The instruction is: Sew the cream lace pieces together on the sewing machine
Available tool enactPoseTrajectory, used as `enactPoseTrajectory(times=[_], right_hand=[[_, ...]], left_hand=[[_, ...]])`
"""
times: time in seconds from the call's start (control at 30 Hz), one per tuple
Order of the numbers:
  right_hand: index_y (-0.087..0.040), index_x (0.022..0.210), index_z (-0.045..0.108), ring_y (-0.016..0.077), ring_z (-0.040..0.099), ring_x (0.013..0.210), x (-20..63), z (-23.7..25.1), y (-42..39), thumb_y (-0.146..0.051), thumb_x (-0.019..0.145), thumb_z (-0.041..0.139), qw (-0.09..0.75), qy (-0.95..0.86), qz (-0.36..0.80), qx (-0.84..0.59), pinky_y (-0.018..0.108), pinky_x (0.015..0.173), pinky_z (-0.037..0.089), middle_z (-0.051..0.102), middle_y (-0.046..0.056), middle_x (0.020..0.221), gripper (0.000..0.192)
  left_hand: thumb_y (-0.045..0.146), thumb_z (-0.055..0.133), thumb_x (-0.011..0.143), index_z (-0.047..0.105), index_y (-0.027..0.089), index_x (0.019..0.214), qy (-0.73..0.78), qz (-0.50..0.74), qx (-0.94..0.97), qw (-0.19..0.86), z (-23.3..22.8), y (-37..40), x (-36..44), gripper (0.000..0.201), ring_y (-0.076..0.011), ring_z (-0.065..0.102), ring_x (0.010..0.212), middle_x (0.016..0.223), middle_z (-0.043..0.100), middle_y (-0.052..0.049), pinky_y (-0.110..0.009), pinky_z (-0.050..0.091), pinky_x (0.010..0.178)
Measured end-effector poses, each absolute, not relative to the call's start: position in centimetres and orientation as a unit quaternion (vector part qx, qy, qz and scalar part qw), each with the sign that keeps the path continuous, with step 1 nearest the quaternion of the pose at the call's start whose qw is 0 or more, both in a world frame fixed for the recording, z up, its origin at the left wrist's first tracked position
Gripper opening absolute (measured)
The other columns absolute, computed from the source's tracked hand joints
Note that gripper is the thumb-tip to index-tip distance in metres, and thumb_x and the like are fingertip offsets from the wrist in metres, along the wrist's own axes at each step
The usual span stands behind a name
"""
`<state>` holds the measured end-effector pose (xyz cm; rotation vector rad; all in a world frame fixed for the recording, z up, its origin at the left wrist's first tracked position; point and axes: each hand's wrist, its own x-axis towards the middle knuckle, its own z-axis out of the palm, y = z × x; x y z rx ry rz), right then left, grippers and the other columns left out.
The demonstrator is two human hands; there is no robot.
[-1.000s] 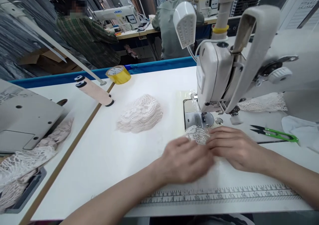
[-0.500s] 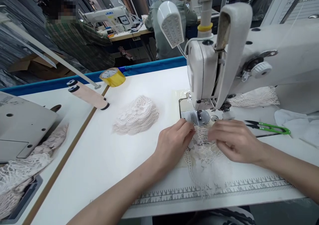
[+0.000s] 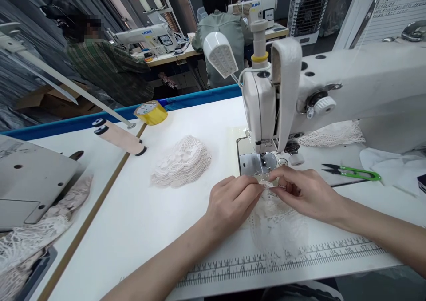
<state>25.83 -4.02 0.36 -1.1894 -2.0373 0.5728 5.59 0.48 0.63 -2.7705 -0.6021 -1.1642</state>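
A piece of white lace [image 3: 278,223] lies in front of the sewing machine [image 3: 266,110], its lower part spread toward the ruler at the table edge. My left hand [image 3: 234,199] pinches the lace's top edge, fingers closed. On the other side my right hand [image 3: 304,192] grips the same edge between thumb and fingers. Both hands are close together, just short of the needle plate [image 3: 249,162]. The lace edge between them is bunched or folded; its exact fold is hidden by the fingers.
Stacked lace pieces [image 3: 183,161] lie left of the machine. Green-handled thread snips [image 3: 353,172] rest at right by white cloth [image 3: 392,163]. A thread cone [image 3: 120,136] and yellow tape roll [image 3: 151,112] are at back left. Two people sit beyond the blue edge [image 3: 206,91].
Both hands have drawn closer together and now lift and fold the lace's top edge, which lay flatter between them before. The head view has tilted up slightly.
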Motion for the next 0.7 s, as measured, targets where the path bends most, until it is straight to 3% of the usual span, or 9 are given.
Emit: enactPoseTrajectory(times=[0.13,0.33,0.47,0.57,0.7], right_hand=[[-0.019,0.106,0.056,0.0068,0.046,0.046,25.9,0.4,-4.0,-0.016,0.089,0.051,0.360,-0.787,0.227,-0.447,0.019,0.046,0.038,0.057,-0.006,0.062,0.019],[-0.021,0.106,0.063,0.0075,0.061,0.066,25.7,0.5,-3.9,-0.013,0.090,0.050,0.409,-0.790,0.210,-0.406,0.018,0.057,0.047,0.070,-0.001,0.087,0.022],[-0.021,0.104,0.064,0.0081,0.061,0.059,25.9,0.3,-4.0,-0.017,0.091,0.053,0.448,-0.797,0.108,-0.392,0.019,0.053,0.048,0.069,-0.002,0.075,0.018],[-0.026,0.100,0.066,0.0095,0.057,0.050,26.5,0.1,-4.2,-0.018,0.090,0.054,0.409,-0.829,-0.029,-0.381,0.023,0.047,0.044,0.064,-0.005,0.061,0.017],[-0.028,0.095,0.067,0.0123,0.052,0.047,27.1,0.0,-4.7,-0.014,0.084,0.061,0.355,-0.864,-0.143,-0.328,0.028,0.042,0.038,0.062,-0.004,0.059,0.019]], left_hand=[[0.008,0.058,0.085,0.057,0.017,0.087,-0.187,-0.383,-0.903,0.046,0.5,0.5,5.6,0.009,-0.0091,0.059,0.065,0.077,0.066,0.000,-0.021,0.046,0.056],[0.010,0.064,0.081,0.057,0.016,0.087,-0.179,-0.380,-0.903,0.085,0.9,0.3,5.7,0.011,-0.0101,0.057,0.059,0.073,0.068,0.001,-0.023,0.039,0.052],[0.008,0.059,0.083,0.055,0.017,0.086,-0.181,-0.365,-0.909,0.085,1.0,0.2,5.7,0.010,-0.0090,0.056,0.055,0.068,0.065,0.003,-0.023,0.034,0.050],[0.011,0.056,0.087,0.054,0.018,0.091,-0.217,-0.376,-0.900,0.024,0.8,0.0,5.7,0.008,-0.0081,0.055,0.053,0.065,0.063,0.004,-0.021,0.037,0.051],[0.013,0.055,0.088,0.058,0.018,0.098,-0.246,-0.375,-0.892,-0.057,0.5,-0.2,5.8,0.012,-0.0085,0.058,0.058,0.068,0.065,0.003,-0.020,0.043,0.055]])
